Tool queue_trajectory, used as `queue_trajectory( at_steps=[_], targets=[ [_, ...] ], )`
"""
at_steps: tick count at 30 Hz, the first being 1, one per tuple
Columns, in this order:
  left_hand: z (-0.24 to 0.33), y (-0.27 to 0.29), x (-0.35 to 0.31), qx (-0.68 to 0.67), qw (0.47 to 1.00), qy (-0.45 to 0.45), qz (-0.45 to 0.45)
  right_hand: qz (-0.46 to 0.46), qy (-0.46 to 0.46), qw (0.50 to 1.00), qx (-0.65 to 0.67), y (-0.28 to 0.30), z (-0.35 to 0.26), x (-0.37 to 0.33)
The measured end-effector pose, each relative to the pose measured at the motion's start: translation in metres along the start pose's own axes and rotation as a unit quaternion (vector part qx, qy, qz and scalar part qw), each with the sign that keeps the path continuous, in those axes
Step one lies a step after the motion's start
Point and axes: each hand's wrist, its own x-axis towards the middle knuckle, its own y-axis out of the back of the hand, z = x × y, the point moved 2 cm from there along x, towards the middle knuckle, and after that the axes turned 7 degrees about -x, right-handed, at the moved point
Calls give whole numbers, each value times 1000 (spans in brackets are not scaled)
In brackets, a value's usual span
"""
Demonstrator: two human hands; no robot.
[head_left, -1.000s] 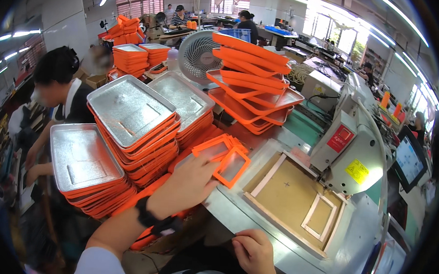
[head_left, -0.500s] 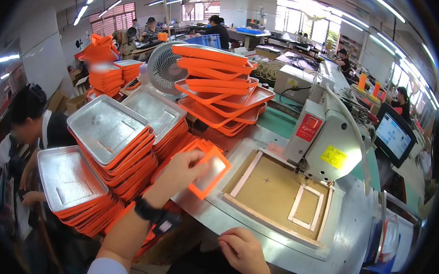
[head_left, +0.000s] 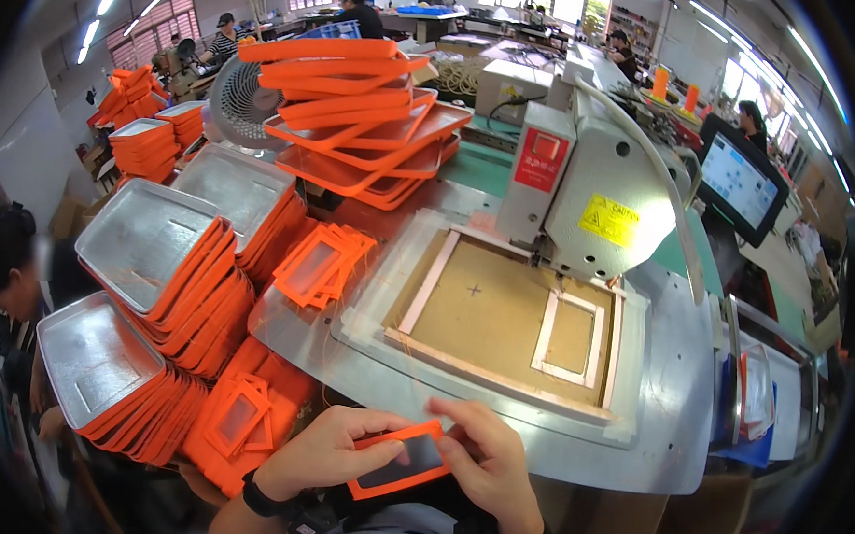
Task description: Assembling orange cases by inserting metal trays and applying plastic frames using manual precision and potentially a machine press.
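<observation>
Close to my body, a small rectangular panel with an orange fabric border and a see-through window is held tilted between my hands. My left hand grips its left end, thumb on top over the window. At the right end, my right hand has its thumb against the orange corner, with the fingers bent above it. More such panels lie in a loose pile on the metal plate's left edge. Another few panels rest on orange fabric to the left.
Ahead stands a sewing machine head over a brown template with pale strips. Stacks of orange-edged clear trays rise at left, with a taller orange pile behind. A screen stands right; a co-worker is far left.
My left hand has drawn the panel down from above the plate's left edge toward my body. My right hand has come up to the panel's right end. The view has shifted.
</observation>
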Motion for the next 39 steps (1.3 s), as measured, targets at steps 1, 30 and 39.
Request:
queue_trajectory(
  at_steps=[1, 30, 39],
  targets=[
    [0, -2, 1, 16, 1000, 10, -11, -10, -6, 1000, -17, 0, 2, -3],
    [1, 42, -9, -45, 962, -81, 255, -108, 64, 983, -133, -27, 2, -15],
    [-7, -8, -3, 92, 989, -10, 118, 88, 103, 969, -206, -11, -4, 13]
  ],
)
